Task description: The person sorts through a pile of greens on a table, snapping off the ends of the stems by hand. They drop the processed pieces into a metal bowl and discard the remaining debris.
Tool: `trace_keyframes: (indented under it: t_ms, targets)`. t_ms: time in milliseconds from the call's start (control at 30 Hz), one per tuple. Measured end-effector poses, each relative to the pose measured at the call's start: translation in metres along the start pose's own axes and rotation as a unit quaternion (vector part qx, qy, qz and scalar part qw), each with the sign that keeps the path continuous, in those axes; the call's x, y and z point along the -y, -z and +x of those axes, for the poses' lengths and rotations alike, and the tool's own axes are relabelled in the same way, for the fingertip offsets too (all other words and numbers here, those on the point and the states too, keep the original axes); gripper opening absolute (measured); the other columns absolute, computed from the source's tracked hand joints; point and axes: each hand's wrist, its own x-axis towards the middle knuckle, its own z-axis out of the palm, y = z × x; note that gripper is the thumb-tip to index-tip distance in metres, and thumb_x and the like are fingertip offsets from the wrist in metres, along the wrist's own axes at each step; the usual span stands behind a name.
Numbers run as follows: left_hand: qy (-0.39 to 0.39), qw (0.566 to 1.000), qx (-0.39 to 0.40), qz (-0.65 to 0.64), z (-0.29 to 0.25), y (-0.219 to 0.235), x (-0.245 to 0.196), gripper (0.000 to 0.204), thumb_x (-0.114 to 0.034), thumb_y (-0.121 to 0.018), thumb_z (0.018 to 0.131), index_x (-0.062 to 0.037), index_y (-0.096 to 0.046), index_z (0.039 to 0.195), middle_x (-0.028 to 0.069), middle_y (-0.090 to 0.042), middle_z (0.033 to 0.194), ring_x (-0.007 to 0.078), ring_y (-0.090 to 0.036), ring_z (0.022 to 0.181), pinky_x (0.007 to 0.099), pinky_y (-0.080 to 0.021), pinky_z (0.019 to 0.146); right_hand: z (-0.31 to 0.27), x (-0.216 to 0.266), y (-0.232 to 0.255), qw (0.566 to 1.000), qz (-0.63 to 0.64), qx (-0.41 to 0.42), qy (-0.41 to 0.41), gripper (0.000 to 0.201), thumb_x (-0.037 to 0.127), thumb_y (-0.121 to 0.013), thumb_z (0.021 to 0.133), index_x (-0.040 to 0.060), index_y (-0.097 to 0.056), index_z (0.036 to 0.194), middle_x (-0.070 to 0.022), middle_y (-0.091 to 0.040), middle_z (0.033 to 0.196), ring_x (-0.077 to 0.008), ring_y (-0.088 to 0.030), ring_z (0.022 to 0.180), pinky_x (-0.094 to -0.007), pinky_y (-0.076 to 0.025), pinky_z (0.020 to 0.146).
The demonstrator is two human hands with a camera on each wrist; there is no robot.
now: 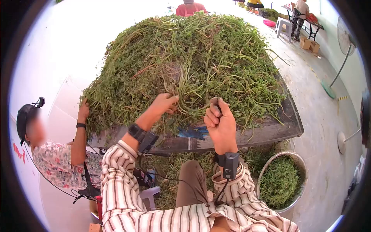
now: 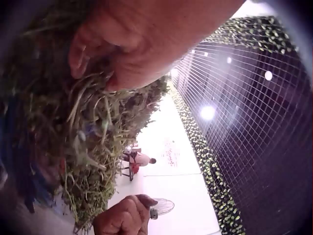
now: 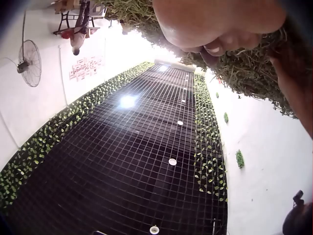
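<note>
A big heap of leafy green stems (image 1: 181, 58) covers the table. My left hand (image 1: 162, 105) reaches into its near side, fingertips among the stems. In the left wrist view the left thumb and bent fingers stand apart over tangled stems (image 2: 85, 105). Right of it, my right hand (image 1: 222, 121) is raised at the heap's near edge, palm side up, fingers curled. A small dark piece (image 1: 220, 106) shows between its thumb and fingers; what it is I cannot tell. The right wrist view has the curled fingers (image 3: 230, 44) in front of the heap.
The table's near edge (image 1: 247, 137) bears a blue item (image 1: 192, 132). A tub of greens (image 1: 266, 164) stands low at right, with loose greens on the floor. Another person (image 1: 58, 154) works at left; a red-clad person (image 1: 189, 8) is across the heap. Fans (image 1: 345, 36) stand right.
</note>
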Motion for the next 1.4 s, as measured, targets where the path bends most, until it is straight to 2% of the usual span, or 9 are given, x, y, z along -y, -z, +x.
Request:
trace_keyframes:
  t_ms: [200, 300, 367, 467, 667, 767, 967, 1133, 1400]
  targets:
    - [0.019, 0.973, -0.011, 0.23, 0.008, 0.059, -0.055, 0.04, -0.035, -0.056, 0.087, 0.0013, -0.062, 0.101, 0.0098, -0.064, 0.09, 0.0122, -0.061, 0.072, 0.0269, -0.047, 0.062, 0.001, 0.001, 0.002, 1.0, -0.023, -0.013, -0.002, 0.023, 0.019, -0.04, 0.097, 0.0009, -0.052, 0.092, 0.0035, -0.036, 0.06, -0.006, -0.029, 0.049, -0.0226, -0.027, 0.044]
    - [-0.103, 0.952, -0.096, 0.27, 0.036, 0.067, -0.067, 0.042, -0.034, -0.058, 0.084, 0.005, -0.064, 0.097, 0.0144, -0.066, 0.086, 0.0167, -0.063, 0.077, 0.0297, -0.048, 0.064, 0.001, 0.002, 0.002, 1.0, -0.026, -0.014, 0.001, 0.022, 0.019, -0.04, 0.097, 0.0007, -0.052, 0.092, 0.0035, -0.035, 0.06, -0.006, -0.029, 0.049, -0.0225, -0.027, 0.045]
    - [-0.309, 0.898, -0.189, 0.248, 0.071, 0.066, -0.064, 0.05, -0.038, -0.06, 0.081, 0.0063, -0.061, 0.104, 0.0186, -0.066, 0.095, 0.0253, -0.064, 0.086, 0.0353, -0.049, 0.075, 0.002, 0.004, 0.001, 0.999, -0.027, -0.018, -0.004, 0.022, 0.019, -0.04, 0.097, 0.0007, -0.052, 0.092, 0.0036, -0.035, 0.06, -0.006, -0.029, 0.049, -0.0224, -0.027, 0.045]
    - [-0.258, 0.883, -0.197, 0.338, 0.109, 0.058, -0.08, 0.073, -0.05, -0.059, 0.081, 0.0112, -0.05, 0.12, 0.0242, -0.059, 0.111, 0.0293, -0.059, 0.103, 0.0363, -0.045, 0.089, 0.001, 0.003, 0.0, 0.999, -0.028, -0.027, -0.008, 0.022, 0.019, -0.041, 0.096, 0.0007, -0.052, 0.091, 0.0038, -0.035, 0.06, -0.0058, -0.029, 0.049, -0.0223, -0.027, 0.045]
    - [-0.127, 0.886, -0.207, 0.394, 0.171, 0.035, -0.091, 0.108, -0.065, -0.061, 0.072, 0.0219, -0.028, 0.127, 0.0367, -0.05, 0.114, 0.0382, -0.052, 0.112, 0.0421, -0.045, 0.089, 0.0, 0.003, -0.003, 0.998, -0.044, -0.041, -0.016, 0.023, 0.02, -0.041, 0.096, 0.0014, -0.053, 0.09, 0.004, -0.035, 0.06, -0.0054, -0.029, 0.049, -0.022, -0.027, 0.045]
    - [-0.069, 0.921, -0.179, 0.339, 0.189, 0.031, -0.089, 0.117, -0.064, -0.067, 0.067, 0.0143, -0.015, 0.137, 0.0358, -0.031, 0.135, 0.0464, -0.04, 0.121, 0.045, -0.042, 0.095, 0.001, 0.004, -0.002, 0.998, -0.047, -0.041, -0.018, 0.023, 0.02, -0.041, 0.096, 0.0016, -0.053, 0.09, 0.004, -0.035, 0.06, -0.0051, -0.029, 0.049, -0.0218, -0.027, 0.045]
    - [-0.034, 0.913, -0.193, 0.357, 0.183, 0.023, -0.094, 0.124, -0.054, -0.075, 0.064, 0.0078, 0.0, 0.141, 0.0338, -0.012, 0.143, 0.0481, -0.038, 0.122, 0.0503, -0.043, 0.092, 0.0, 0.003, -0.001, 0.998, -0.048, -0.042, -0.017, 0.023, 0.021, -0.042, 0.096, 0.0016, -0.054, 0.09, 0.0041, -0.035, 0.06, -0.0049, -0.029, 0.049, -0.0213, -0.027, 0.045]
    - [-0.023, 0.901, -0.213, 0.377, 0.184, 0.031, -0.092, 0.103, -0.04, -0.071, 0.071, 0.008, -0.013, 0.14, 0.0303, -0.043, 0.129, 0.0365, -0.052, 0.112, 0.0419, -0.047, 0.089, -0.001, 0.006, 0.0, 0.998, -0.046, -0.039, -0.012, 0.023, 0.021, -0.042, 0.096, 0.0017, -0.054, 0.092, 0.0042, -0.036, 0.06, -0.005, -0.029, 0.049, -0.0212, -0.027, 0.045]
    - [-0.026, 0.909, -0.159, 0.384, 0.193, 0.031, -0.09, 0.097, -0.041, -0.068, 0.072, 0.0085, -0.019, 0.139, 0.0266, -0.062, 0.1, 0.035, -0.063, 0.089, 0.0404, -0.052, 0.073, -0.002, 0.006, -0.002, 0.997, -0.058, -0.046, -0.012, 0.023, 0.021, -0.042, 0.096, 0.0019, -0.054, 0.092, 0.0043, -0.037, 0.06, -0.0049, -0.029, 0.049, -0.0214, -0.026, 0.045]
